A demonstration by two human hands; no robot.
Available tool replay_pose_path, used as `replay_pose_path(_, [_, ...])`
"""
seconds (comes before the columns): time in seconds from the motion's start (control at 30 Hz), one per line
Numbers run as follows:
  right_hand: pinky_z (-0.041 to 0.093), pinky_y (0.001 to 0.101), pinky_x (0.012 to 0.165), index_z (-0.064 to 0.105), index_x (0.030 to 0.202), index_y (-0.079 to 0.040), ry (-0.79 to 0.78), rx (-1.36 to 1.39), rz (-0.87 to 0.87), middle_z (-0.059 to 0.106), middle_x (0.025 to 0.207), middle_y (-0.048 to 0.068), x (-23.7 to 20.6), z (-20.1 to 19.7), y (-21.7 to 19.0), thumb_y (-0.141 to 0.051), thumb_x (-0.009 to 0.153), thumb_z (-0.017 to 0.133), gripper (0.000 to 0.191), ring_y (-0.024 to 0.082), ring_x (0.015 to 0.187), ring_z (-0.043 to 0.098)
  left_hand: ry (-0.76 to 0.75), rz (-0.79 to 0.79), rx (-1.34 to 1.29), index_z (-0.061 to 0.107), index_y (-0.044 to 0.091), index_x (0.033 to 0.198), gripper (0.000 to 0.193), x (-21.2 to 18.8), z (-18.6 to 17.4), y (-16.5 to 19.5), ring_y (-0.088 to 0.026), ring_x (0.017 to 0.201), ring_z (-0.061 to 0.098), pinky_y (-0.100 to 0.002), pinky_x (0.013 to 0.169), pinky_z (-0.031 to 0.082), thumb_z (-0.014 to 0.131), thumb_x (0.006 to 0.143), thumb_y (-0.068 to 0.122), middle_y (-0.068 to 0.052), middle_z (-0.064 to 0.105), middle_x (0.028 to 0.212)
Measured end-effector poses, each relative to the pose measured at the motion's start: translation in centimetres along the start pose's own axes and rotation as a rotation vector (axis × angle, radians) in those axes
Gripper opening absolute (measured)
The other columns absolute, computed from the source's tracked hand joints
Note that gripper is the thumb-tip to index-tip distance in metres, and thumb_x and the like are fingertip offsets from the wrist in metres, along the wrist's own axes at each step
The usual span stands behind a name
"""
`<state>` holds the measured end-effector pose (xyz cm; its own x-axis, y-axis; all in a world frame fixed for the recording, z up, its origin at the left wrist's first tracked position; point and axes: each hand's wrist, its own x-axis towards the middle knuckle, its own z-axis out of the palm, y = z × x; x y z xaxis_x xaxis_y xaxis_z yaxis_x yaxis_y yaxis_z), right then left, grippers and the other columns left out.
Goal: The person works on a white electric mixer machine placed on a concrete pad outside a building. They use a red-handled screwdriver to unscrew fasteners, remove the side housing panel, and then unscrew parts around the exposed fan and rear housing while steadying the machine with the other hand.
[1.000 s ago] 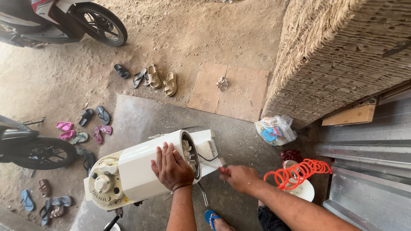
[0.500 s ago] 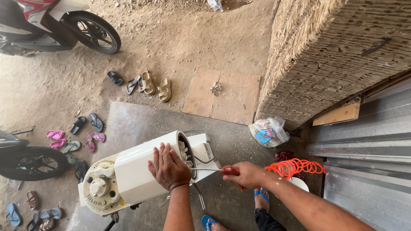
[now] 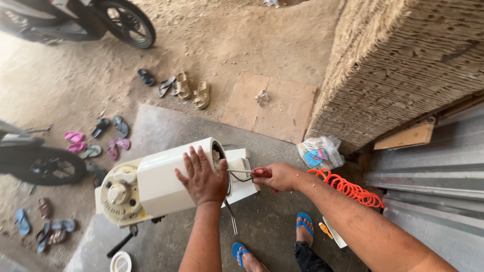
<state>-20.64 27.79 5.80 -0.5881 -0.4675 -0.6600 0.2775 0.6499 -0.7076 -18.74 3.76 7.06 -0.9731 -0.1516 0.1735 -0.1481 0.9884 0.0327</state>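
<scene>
A cream-white machine (image 3: 151, 184) with a round motor end lies on its side on the concrete slab. My left hand (image 3: 202, 177) presses flat on top of its casing, near the open end. My right hand (image 3: 280, 177) grips a red-handled tool (image 3: 260, 173) whose thin metal tip points into that open end. An orange coiled air hose (image 3: 348, 187) runs from behind my right forearm toward the right. My feet in blue flip-flops (image 3: 241, 252) stand just below the machine.
Several sandals and flip-flops (image 3: 184, 86) lie scattered on the sandy ground. Motorbike wheels stand at top left (image 3: 126, 22) and far left (image 3: 43, 166). A thatched wall (image 3: 403, 65), corrugated metal sheets (image 3: 433, 176), a plastic bag (image 3: 320, 152) and a cardboard sheet (image 3: 272, 108) lie right.
My right hand has brought the red-handled tool up to the machine's open end. The left hand stays pressed on the casing. The view has shifted slightly.
</scene>
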Motion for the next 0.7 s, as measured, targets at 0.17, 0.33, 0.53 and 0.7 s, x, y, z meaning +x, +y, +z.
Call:
replay_pose_path(0.17, [0.056,0.0369,0.077,0.075,0.119,-0.016,0.026,-0.081,-0.064,0.076,0.091,0.008,0.0,-0.5,-1.2,-0.049,0.091,0.069,0.043,0.017,0.078,0.07,-0.044,-0.027,-0.085,0.017,-0.001,0.158,0.087,-7.7,-2.4,4.4,-0.034,0.157,0.005,-0.059,0.122,-0.004,0.043,0.1,0.058,-0.019,0.014,0.168])
replay_pose_path(0.33, [0.055,0.0355,0.088,0.074,0.12,-0.018,0.067,-0.049,-0.189,0.08,0.107,0.005,-0.5,-1.0,-0.8,-0.053,0.089,0.069,0.047,0.016,0.096,0.074,-0.49,-0.181,0.011,0.004,-0.002,0.158,0.096,-10.9,-4.7,7.7,-0.033,0.156,-0.007,-0.053,0.121,-0.007,0.055,0.094,0.049,-0.019,-0.002,0.17])
replay_pose_path(0.53, [0.058,0.0405,0.08,0.073,0.126,-0.022,0.016,-0.106,0.044,0.078,0.094,0.017,-1.5,-0.6,-1.2,-0.055,0.092,0.066,0.049,0.028,0.083,0.073,-0.357,-0.208,-0.003,0.004,-0.003,0.159,0.101,-9.4,-4.8,7.8,-0.034,0.158,-0.003,-0.052,0.124,-0.004,0.064,0.09,0.041,-0.02,0.0,0.17])
replay_pose_path(0.7, [0.055,0.0339,0.07,0.076,0.117,-0.018,0.246,-0.082,-0.279,0.077,0.087,0.001,-0.7,0.8,0.2,-0.056,0.087,0.073,0.049,0.011,0.073,0.072,-0.267,-0.21,-0.041,0.007,-0.002,0.16,0.104,-7.9,-4.0,6.2,-0.036,0.158,-0.001,-0.053,0.125,-0.002,0.066,0.088,0.043,-0.021,0.003,0.17])
